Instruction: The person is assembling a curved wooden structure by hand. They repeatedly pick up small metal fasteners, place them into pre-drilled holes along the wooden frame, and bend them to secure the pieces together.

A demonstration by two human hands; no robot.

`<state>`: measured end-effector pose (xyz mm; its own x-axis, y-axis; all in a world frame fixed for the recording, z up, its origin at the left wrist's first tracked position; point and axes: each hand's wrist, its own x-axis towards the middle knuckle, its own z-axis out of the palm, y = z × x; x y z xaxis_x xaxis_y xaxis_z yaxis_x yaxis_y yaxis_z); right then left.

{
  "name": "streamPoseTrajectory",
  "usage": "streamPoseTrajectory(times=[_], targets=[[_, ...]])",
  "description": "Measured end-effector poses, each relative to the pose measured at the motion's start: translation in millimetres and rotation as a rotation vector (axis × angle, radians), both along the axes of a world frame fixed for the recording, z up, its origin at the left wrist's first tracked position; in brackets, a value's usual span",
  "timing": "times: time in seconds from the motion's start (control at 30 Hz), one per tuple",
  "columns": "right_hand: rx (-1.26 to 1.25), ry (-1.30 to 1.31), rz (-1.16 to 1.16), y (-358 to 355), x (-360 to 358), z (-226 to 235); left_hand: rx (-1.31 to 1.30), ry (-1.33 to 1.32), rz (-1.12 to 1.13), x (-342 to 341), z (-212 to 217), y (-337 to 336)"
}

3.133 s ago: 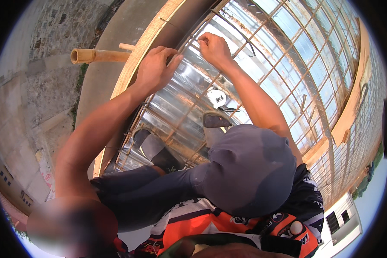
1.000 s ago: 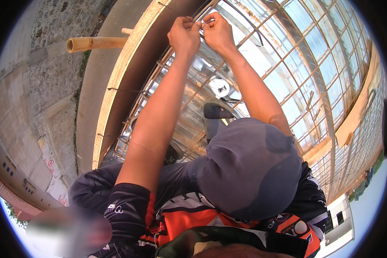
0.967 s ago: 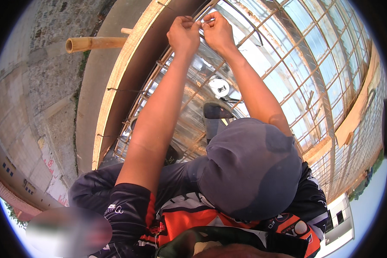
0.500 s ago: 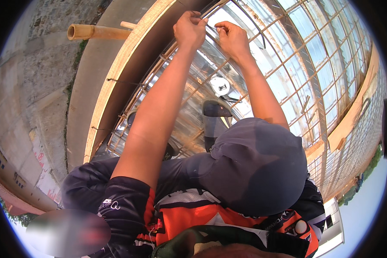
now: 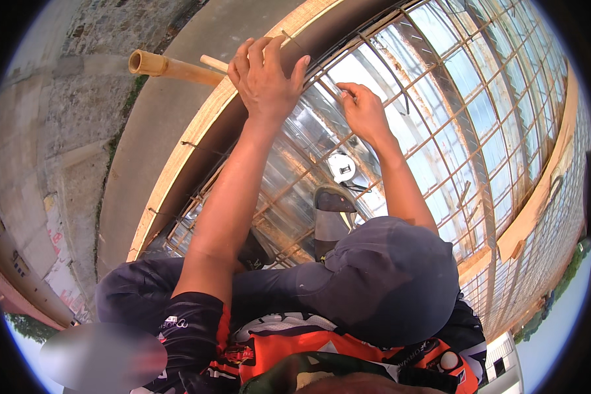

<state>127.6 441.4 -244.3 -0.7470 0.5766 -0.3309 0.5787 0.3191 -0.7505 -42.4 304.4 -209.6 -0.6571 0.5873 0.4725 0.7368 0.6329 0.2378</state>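
Note:
My left hand [image 5: 266,85] is open, its fingers spread over the top edge of a long wooden board [image 5: 203,121]. A thin tie wire [image 5: 289,37] pokes up by its fingertips. My right hand [image 5: 364,111] is closed in a pinch above the rusty steel bar mesh [image 5: 410,85], close to the bars beside the board. Whatever may be between its fingers is too small to make out. Below it, under the mesh, a white round case [image 5: 341,169] with a small dark window and a black strap lies by my shoe [image 5: 335,199].
A bamboo pole [image 5: 171,67] and a thinner stick [image 5: 215,64] jut out past the board. Several tie wires [image 5: 189,144] stick through it. Shiny metal sheeting [image 5: 440,141] lies under the mesh. Another timber [image 5: 538,210] runs along the right, and a paved ledge [image 5: 138,177] lies left.
My left hand has left its pinch beside the right hand, moved left and spread over the board's edge. The right hand has shifted down a little, still pinched. The whole view has shifted slightly.

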Motion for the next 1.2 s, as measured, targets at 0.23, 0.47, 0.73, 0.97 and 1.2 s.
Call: streamPoseTrajectory(times=[0.23, 0.47, 0.73, 0.97, 1.2], targets=[[0.043, 0.028, 0.024, 13.1, -1.1, -2.3, -0.429, -0.267, -0.042, -69.0, -16.0, -1.8], [0.62, 0.282, 0.1, 7.8, 31.9, 6.4, -0.406, -0.345, -0.04, -69.8, -15.1, 1.7], [0.302, -0.105, 0.513, -70.2, 130.5, 17.5, -0.441, -0.296, -0.376, -102.0, 42.3, -21.2], [0.243, -0.17, 0.555, -80.6, 125.2, -15.1, -0.722, -0.197, -0.82, -107.1, 149.8, -43.1], [0.119, -0.184, 0.416, -66.7, 116.0, -3.3, -0.575, -0.398, -1.003, -74.7, 114.9, -42.8]])
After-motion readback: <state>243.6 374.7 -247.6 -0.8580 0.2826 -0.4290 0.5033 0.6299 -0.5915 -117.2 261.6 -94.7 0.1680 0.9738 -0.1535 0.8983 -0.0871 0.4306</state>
